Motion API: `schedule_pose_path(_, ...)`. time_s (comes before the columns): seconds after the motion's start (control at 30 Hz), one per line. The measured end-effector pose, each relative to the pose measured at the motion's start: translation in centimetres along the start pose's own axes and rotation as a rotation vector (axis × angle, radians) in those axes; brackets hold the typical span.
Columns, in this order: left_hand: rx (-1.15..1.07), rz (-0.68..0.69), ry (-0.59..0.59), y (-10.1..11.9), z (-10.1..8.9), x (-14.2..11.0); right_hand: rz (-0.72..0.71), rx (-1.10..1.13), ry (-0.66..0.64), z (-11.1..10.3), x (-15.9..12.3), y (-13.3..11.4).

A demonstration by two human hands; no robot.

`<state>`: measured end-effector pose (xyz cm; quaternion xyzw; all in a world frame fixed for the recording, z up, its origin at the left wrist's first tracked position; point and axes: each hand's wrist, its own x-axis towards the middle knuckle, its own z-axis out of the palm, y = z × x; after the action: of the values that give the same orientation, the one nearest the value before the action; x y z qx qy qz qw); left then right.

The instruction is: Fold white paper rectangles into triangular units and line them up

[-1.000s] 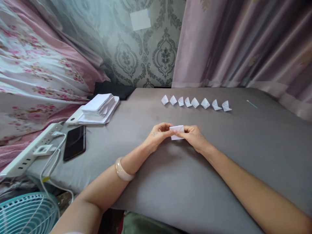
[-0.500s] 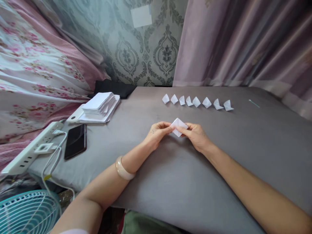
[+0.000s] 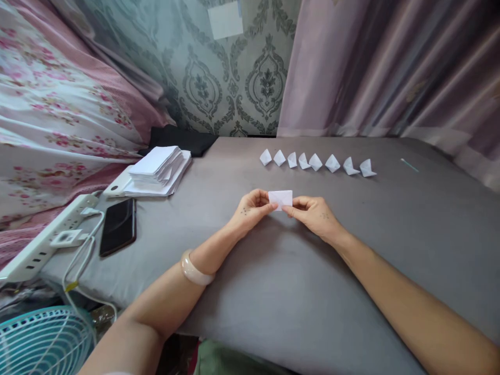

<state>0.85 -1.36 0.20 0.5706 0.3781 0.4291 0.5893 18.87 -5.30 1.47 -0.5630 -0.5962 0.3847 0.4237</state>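
A small folded piece of white paper (image 3: 280,198) is held up between my two hands, a flat rectangle facing me. My left hand (image 3: 253,208) pinches its left and lower left edge between thumb and fingers. At the lower right corner, my right hand (image 3: 312,212) grips it the same way, thumb in front. Both thumbs nearly meet along the bottom edge. Beyond the hands, several folded white paper shapes (image 3: 332,164) stand in a row on the grey-covered surface (image 3: 312,291).
To the left lie a stack of white paper (image 3: 156,166), a dark phone (image 3: 118,227) and a white power strip (image 3: 47,239) with cables. A blue fan (image 3: 42,338) is at the lower left. A thin white stick (image 3: 409,165) lies at far right.
The folded paper has gone from a diamond shape with a centre crease to a flat rectangle. Both hands still grip it, and the right hand has shifted slightly.
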Motion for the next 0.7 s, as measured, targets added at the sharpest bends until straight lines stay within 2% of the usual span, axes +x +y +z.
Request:
schedule_pose_path(0.17, 0.634, 0.403, 0.059, 0.1, -0.8, 0.0, -0.355, -0.437, 0.124, -0.4, -0.2, 0.7)
schedule_pose_path(0.23, 0.887, 0.561, 0.023, 0.2, -1.1, -0.1, -0.472, -0.625, 0.132, -0.5, -0.4, 1.0)
schedule_pose_path(0.3, 1.119, 0.657, -0.045, 0.4, -1.4, -0.3, -0.551, -0.795, 0.117, -0.5, -0.5, 1.2)
schedule_pose_path(0.4, 1.367, 0.703, -0.14, 0.5, -1.4, -0.3, -0.618, -0.973, 0.087, -0.4, -0.6, 1.4)
schedule_pose_path(0.53, 1.538, 0.74, -0.238, 0.6, -1.1, -0.2, -0.661, -1.12, 0.046, 0.0, -0.6, 1.6)
schedule_pose_path(0.7, 1.624, 0.708, -0.346, 0.5, -0.7, -0.5, -0.592, -1.114, -0.027, 0.3, -1.4, 1.8)
